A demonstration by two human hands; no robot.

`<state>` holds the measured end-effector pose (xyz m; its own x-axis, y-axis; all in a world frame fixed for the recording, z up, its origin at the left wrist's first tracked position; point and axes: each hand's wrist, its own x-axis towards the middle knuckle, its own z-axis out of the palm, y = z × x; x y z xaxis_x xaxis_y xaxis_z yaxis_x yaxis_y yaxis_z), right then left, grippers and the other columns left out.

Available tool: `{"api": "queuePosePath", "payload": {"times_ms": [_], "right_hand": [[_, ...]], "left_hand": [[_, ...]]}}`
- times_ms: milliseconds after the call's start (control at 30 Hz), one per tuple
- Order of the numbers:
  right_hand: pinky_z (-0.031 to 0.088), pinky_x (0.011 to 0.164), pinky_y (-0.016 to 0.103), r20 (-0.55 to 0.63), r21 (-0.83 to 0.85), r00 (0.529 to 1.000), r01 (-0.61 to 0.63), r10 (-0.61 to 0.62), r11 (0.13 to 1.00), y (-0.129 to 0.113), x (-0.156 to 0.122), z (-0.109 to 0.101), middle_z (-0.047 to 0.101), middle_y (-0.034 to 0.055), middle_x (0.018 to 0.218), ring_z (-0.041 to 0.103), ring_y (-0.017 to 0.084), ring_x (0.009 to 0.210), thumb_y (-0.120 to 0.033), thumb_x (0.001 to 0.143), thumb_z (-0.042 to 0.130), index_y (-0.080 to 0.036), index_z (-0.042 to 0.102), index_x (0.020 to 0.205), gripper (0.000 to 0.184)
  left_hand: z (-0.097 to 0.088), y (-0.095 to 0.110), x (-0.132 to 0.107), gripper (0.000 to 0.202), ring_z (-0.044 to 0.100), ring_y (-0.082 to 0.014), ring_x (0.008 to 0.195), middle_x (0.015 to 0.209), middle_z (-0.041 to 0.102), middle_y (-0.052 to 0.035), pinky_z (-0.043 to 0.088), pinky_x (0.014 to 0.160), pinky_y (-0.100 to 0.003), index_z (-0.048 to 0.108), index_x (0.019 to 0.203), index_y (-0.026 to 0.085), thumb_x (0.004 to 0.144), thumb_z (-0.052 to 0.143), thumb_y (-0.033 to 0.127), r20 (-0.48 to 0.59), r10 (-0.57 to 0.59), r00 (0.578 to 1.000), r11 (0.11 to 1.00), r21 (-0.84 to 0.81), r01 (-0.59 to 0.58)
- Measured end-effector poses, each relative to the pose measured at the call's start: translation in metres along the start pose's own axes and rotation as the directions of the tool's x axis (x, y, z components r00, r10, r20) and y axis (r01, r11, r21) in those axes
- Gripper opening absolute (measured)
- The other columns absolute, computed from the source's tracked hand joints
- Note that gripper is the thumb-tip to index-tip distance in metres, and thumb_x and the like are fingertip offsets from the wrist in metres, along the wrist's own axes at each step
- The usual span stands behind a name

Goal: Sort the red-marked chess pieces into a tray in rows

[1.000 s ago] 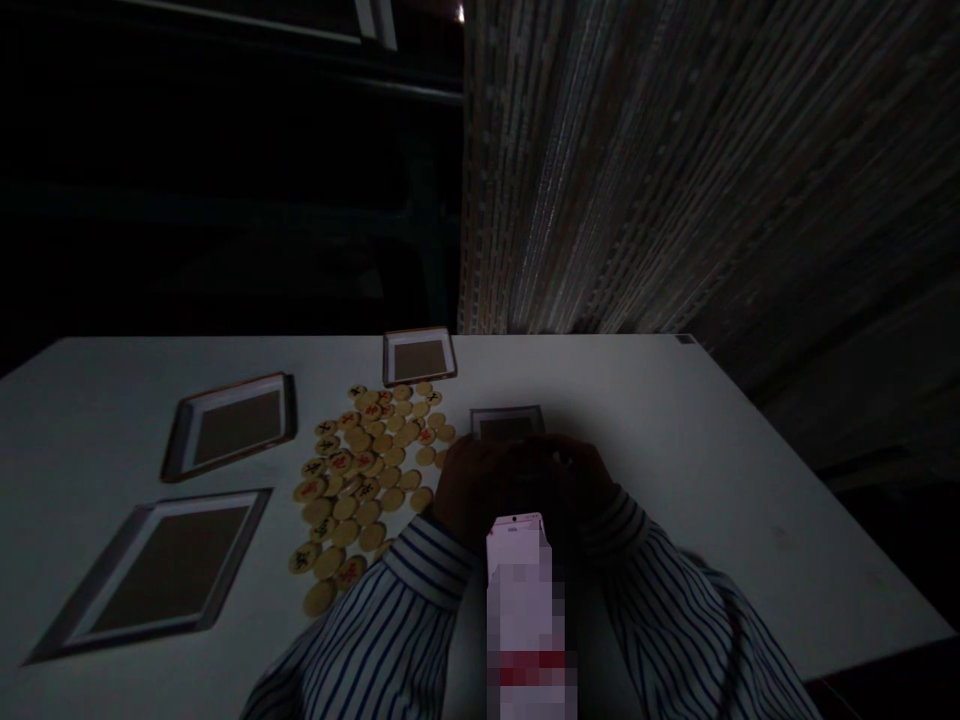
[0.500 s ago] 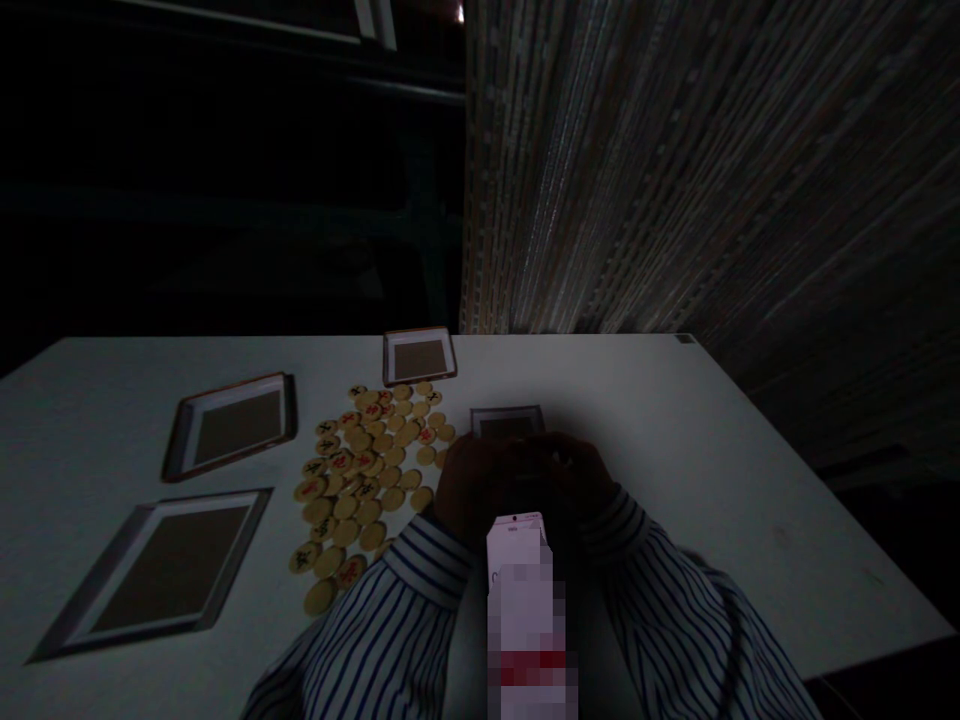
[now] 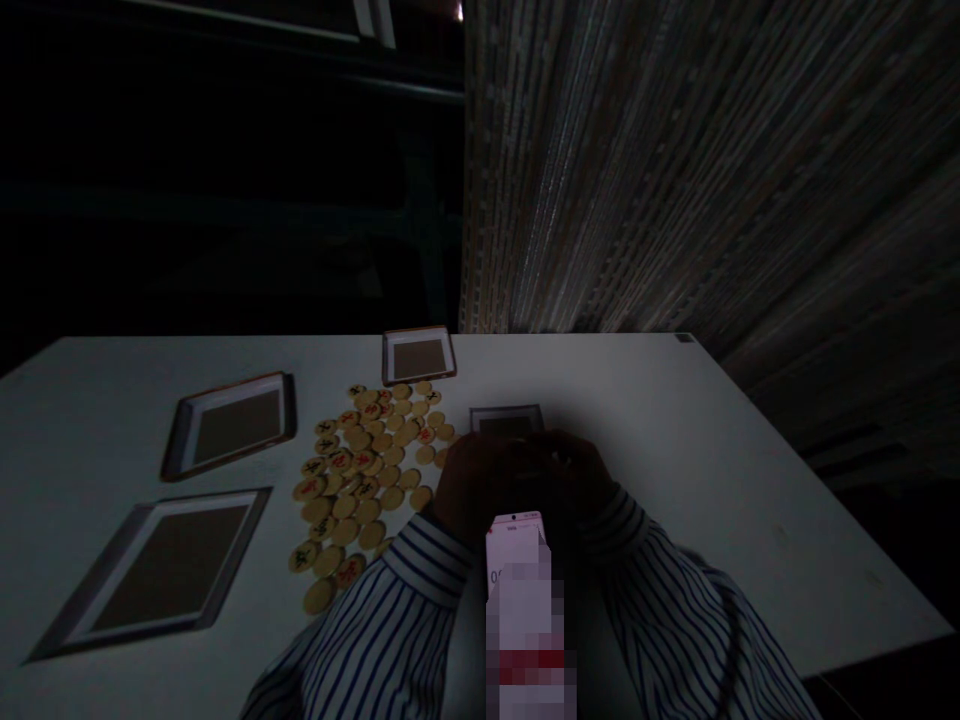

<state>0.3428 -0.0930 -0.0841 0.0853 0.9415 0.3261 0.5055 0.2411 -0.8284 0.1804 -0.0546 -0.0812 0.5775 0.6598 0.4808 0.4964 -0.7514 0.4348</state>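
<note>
Close together, left hand (image 3: 466, 485) and right hand (image 3: 583, 475) by a small tray (image 3: 504, 426), grip unclear in the dark

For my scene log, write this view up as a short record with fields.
Hands: left hand and right hand close together; too dark to tell what they hold
Pieces: loose xiangqi pieces, left of the hands, some showing red or black characters
Trays: near-left tray, mid-left tray, back tray, tray just beyond the hands
Phone: lit phone, nearer the wearer
Surface: white table
</note>
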Motion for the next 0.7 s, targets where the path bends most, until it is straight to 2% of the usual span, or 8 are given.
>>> {"api": "queuePosePath", "payload": {"times_ms": [167, 267, 433, 700], "right_hand": [[0.050, 0.056, 0.027, 0.002, 0.033, 1.000, -0.003, 0.003, 0.999, 0.0012, 0.0002, -0.0003, 0.071, 0.0045, 0.079, 0.064, 0.015, 0.069, -0.039, 0.078, 0.057, -0.020, 0.069, 0.089, 0.025], [0.051, 0.056, 0.027, 0.025, 0.052, 0.999, -0.026, 0.025, 0.998, 0.0010, 0.0013, -0.0015, 0.071, 0.0043, 0.080, 0.064, 0.015, 0.068, -0.036, 0.077, 0.058, -0.020, 0.069, 0.089, 0.023], [0.052, 0.059, 0.028, 0.037, 0.081, 0.999, -0.040, 0.037, 0.996, -0.0006, 0.0018, -0.0040, 0.072, 0.0053, 0.083, 0.065, 0.017, 0.071, -0.032, 0.076, 0.058, -0.019, 0.069, 0.089, 0.022], [0.052, 0.062, 0.029, 0.034, 0.117, 0.999, -0.023, 0.019, 0.993, -0.0018, 0.0005, -0.0038, 0.071, 0.0049, 0.082, 0.064, 0.016, 0.071, -0.028, 0.075, 0.059, -0.018, 0.069, 0.091, 0.022]], "left_hand": [[0.0010, 0.0002, -0.0027, 0.024, 0.063, -0.0180, 0.076, 0.085, 0.070, -0.0038, 0.047, 0.070, -0.035, 0.066, 0.094, 0.022, 0.086, 0.043, 0.023, -0.006, -0.013, 1.000, 1.000, 0.011, 0.013], [0.0026, -0.0018, -0.0045, 0.023, 0.062, -0.0188, 0.079, 0.087, 0.069, -0.0046, 0.046, 0.075, -0.037, 0.065, 0.097, 0.021, 0.085, 0.046, 0.023, -0.053, -0.018, 0.998, 0.999, 0.029, 0.019], [0.0033, -0.0041, -0.0055, 0.024, 0.062, -0.0186, 0.081, 0.089, 0.069, -0.0054, 0.046, 0.073, -0.035, 0.065, 0.100, 0.022, 0.085, 0.045, 0.024, -0.015, -0.026, 1.000, 1.000, -0.015, 0.025], [0.0044, -0.0041, -0.0071, 0.027, 0.062, -0.0180, 0.086, 0.095, 0.068, -0.0076, 0.048, 0.075, -0.034, 0.062, 0.103, 0.018, 0.087, 0.042, 0.026, -0.115, 0.030, 0.993, 0.999, -0.034, -0.034]]}}
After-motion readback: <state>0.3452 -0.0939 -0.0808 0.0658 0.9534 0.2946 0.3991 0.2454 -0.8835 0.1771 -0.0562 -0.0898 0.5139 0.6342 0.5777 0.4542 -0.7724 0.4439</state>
